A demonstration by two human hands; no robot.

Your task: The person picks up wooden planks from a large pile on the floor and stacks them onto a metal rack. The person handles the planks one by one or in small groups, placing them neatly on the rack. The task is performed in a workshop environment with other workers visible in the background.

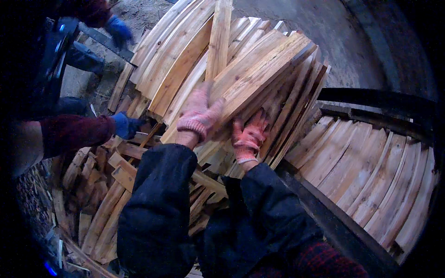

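My left hand, in a pink knit glove, lies over the near end of a wide plank on top of a wood pile. Its thumb stands apart from the fingers, which are smeared by motion. Close by on the right, my right hand, in a pink-orange glove, is against the side of the pile below that plank. Thumb and fingers are apart there, and I see nothing gripped. A narrower board slants up and away beyond my left hand. Long pale boards lie side by side at the far left of the pile.
A co-worker's blue-gloved hand reaches in from the left; another blue glove is near a dark blade-like strip. Offcuts heap at lower left. More boards lie at right behind a dark metal rail.
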